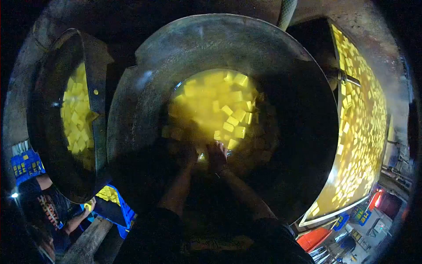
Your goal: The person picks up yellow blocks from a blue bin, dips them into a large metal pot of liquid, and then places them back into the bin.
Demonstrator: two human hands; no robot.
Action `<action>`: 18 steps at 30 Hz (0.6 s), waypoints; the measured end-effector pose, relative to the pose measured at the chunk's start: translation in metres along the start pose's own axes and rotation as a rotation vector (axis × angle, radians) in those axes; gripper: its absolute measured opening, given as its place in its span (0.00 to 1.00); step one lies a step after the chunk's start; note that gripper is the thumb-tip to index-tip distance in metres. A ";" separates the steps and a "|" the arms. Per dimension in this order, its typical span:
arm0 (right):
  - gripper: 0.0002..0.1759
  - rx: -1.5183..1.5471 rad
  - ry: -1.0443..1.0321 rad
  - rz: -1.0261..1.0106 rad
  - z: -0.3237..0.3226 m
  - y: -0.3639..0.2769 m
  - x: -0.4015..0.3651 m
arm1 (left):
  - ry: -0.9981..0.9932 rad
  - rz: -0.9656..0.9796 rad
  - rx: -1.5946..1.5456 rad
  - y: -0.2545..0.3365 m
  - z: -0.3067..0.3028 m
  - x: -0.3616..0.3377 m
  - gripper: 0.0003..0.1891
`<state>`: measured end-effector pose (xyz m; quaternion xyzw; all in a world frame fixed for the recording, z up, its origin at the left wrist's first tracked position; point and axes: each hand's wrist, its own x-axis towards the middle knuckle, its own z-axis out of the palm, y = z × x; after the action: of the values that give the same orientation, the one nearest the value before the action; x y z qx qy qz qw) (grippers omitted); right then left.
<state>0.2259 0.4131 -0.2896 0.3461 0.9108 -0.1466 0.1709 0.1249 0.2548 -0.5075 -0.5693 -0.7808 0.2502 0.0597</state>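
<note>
Both of my arms reach down into a large dark metal pan that fills the middle of the view. In its bottom, yellow tofu-like blocks lie in cloudy yellow liquid. My right hand is at the near edge of the liquid, close to several blocks, its fingertips pointing away from me. Close beside it on the left, my left hand is in deep shadow, and its fingers are hidden. I cannot tell what either hand holds.
At left, another pan holds yellow blocks. A co-worker's hand holds a yellow block beside a blue crate. At right stands a wide vat with many floating blocks. A metal pipe juts over it. Red tubs sit lower right.
</note>
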 end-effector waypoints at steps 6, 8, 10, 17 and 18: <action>0.19 0.908 0.145 0.077 0.092 0.009 0.026 | -0.232 0.135 -0.784 -0.072 -0.101 0.019 0.11; 0.18 0.434 -0.215 0.011 -0.006 0.010 0.024 | -0.166 0.222 -0.830 -0.091 -0.114 0.042 0.11; 0.16 0.402 -0.212 -0.136 -0.047 0.026 0.027 | 0.003 0.345 -0.680 -0.095 -0.107 0.074 0.11; 0.06 0.880 -0.445 -0.317 -0.031 0.091 0.109 | 0.084 0.457 -0.702 -0.120 -0.145 0.143 0.11; 0.07 0.826 -0.177 -0.314 -0.042 0.094 0.120 | -0.137 0.359 -1.372 -0.121 -0.140 0.139 0.12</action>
<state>0.1967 0.5669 -0.3151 0.2289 0.7994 -0.5509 0.0712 0.0263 0.4000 -0.3573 -0.5813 -0.6584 -0.2563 -0.4035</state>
